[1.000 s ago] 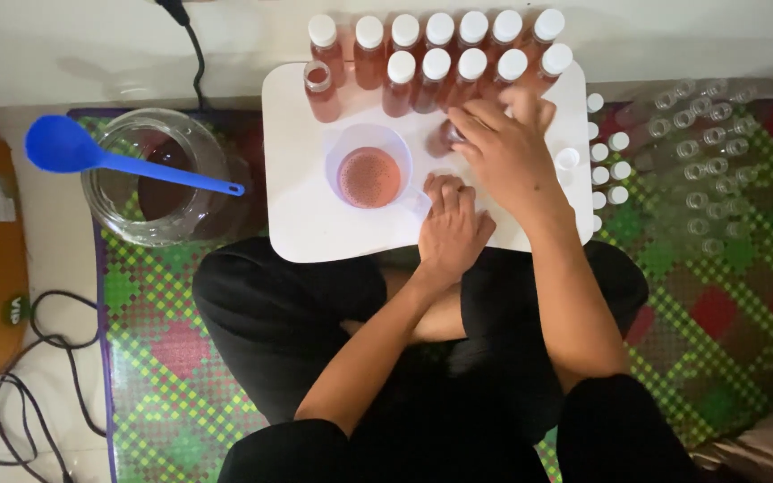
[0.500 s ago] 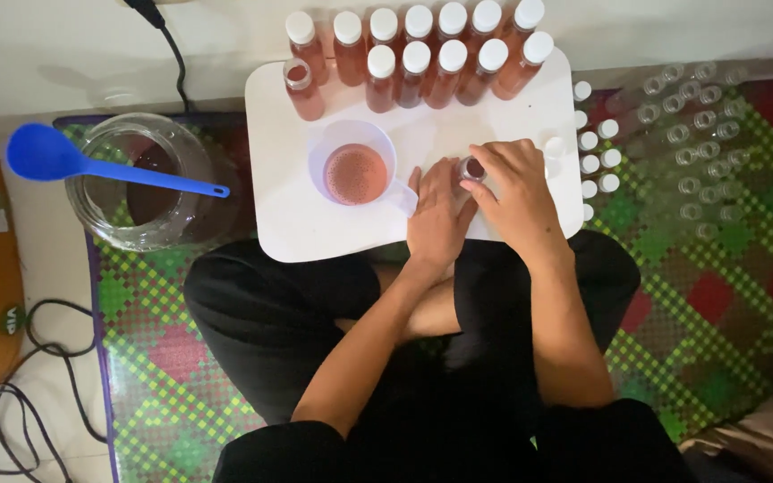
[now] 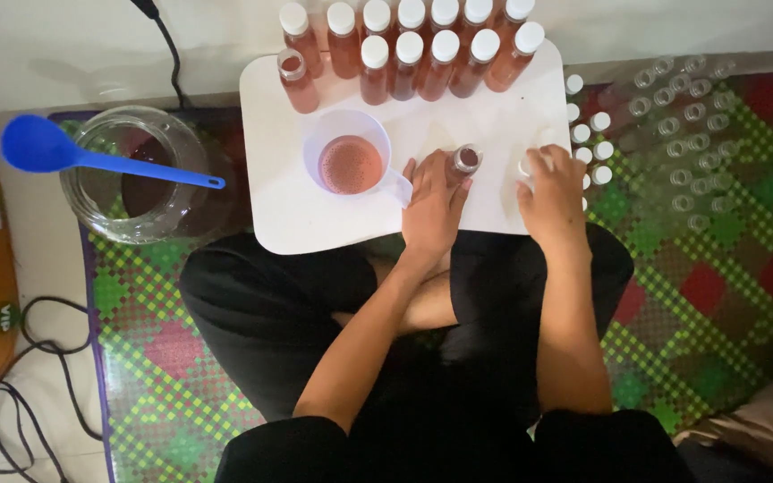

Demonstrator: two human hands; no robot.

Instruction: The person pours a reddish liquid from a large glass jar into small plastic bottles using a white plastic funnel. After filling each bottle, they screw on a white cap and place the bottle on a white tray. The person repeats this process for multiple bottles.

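Nearest the camera, the person sat cross-legged in black trousers [image 3: 279, 313] on a green, red and white chequered mat [image 3: 717, 268], forearms reaching forward over the knees to a white board [image 3: 315, 224] that lay across the lap.

The left hand [image 3: 433, 207] rested at the board's near edge, its fingers wrapped around the lower part of a small open bottle [image 3: 464, 161] of reddish liquid that stood upright on the board, its mouth uncovered. The right hand [image 3: 551, 183] sat well to the right of it, near the board's right edge, fingers curled around a small white cap [image 3: 526, 166]; how firmly it gripped could not be told.

Just left of the open bottle stood a clear measuring cup [image 3: 351, 163] part-filled with reddish liquid, its handle pointing toward the left hand. Off the board's right edge lay loose white caps [image 3: 594, 134] and, beyond them, rows of empty clear bottles [image 3: 686, 116] on the mat.

To the left, on the floor, stood a glass jar [image 3: 136, 174] with a blue spoon [image 3: 73, 154] laid across its rim.

At the board's far edge stood two rows of filled bottles with white caps [image 3: 422, 49], and one uncapped filled bottle [image 3: 295, 79] at their left end
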